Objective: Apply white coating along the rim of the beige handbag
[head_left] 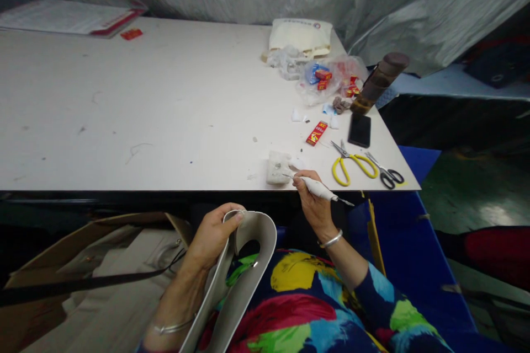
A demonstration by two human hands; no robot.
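My left hand [215, 234] pinches the edge of a pale grey, bent sheet piece [244, 287] with a cut-out and a small metal fitting, below the table's front edge. My right hand [315, 204] is closed round the white wrapped handle of a thin pointed tool [317, 187]. One metal tip points left at a worn white block [278, 168] by the table edge; the other end sticks out to the right. Whether the tip touches the block, I cannot tell. Yellow-handled scissors [348, 168] and black-handled scissors [387, 174] lie right of my right hand.
On the white table [165, 105] are a red packet [317, 133], a phone [359, 130], a tall dark bottle [379, 83], plastic bags [317, 77] and a cloth bag [300, 36]. A cardboard box [45, 253] of grey pieces stands left; blue panels [422, 253] stand right.
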